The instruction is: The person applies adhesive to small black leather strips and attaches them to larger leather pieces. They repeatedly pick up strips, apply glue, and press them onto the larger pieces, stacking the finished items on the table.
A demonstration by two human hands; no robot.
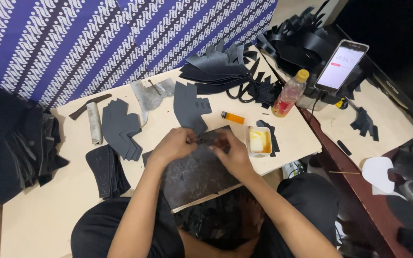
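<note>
Fabric in blue and white wavy stripes point(120, 38) fills the upper left of the frame behind a pale desk point(34, 215). At the far left edge a heap of black cut pieces point(29, 143) hangs over the desk. Right of it lie a dark-handled tool point(90, 105) and a grey roll point(94, 123), then a fanned stack of dark grey cut shapes point(120, 128), with a black stack of sole-like pieces point(105, 169) below.

At the centre the left hand point(174, 145) and the right hand point(233, 154) meet over a dark, scuffed work slab point(192, 177). Between them sits a small dark piece point(205, 139), flat and thin, mostly hidden by the hands; the left fingers point(190, 136) pinch its edge, and the right fingers point(222, 142) are curled closed against its other side. It rests just above the slab, close to the upper edge.

Just above the hands lies another grey cut shape point(190, 107), and to their right an orange lighter point(233, 117) and a small white tub of yellow paste point(259, 141). Farther right stand black scissors point(244, 91), a plastic bottle with a yellow cap point(290, 94) and a propped phone point(341, 66), with more black strips point(297, 33) piled in the upper right.
</note>
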